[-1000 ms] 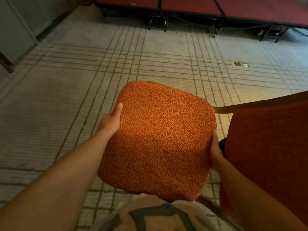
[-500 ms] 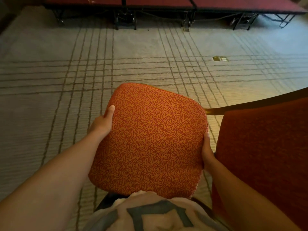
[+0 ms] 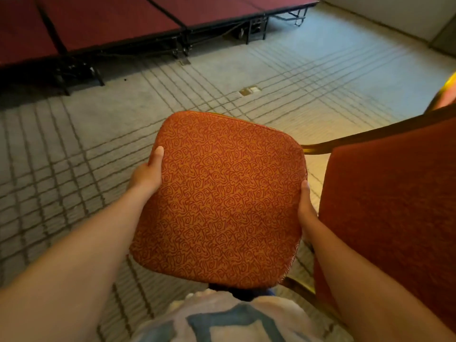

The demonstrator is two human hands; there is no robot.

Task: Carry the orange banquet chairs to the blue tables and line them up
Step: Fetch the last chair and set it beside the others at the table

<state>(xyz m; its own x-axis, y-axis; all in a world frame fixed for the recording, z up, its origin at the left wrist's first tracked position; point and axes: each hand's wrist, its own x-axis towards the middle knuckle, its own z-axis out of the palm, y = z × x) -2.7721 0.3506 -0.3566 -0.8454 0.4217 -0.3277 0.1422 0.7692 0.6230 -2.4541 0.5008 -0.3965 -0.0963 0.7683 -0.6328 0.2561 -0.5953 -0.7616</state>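
Orange chair (image 3: 219,196): I see its swirl-patterned seat held up above the striped carpet (image 3: 74,169), close to my chest; the legs are hidden beneath it.
Left hand (image 3: 146,172): grips the seat's left edge, thumb on top, fingers out of sight underneath.
Right hand (image 3: 306,208): grips the right edge; only the thumb and part of the hand show.
Backrest (image 3: 394,206): darker orange, at right, cut off by the picture's edge; a gold bar (image 3: 357,137) meets it.
Stage platforms (image 3: 98,23): red-topped, far side, undersides too dark to read.
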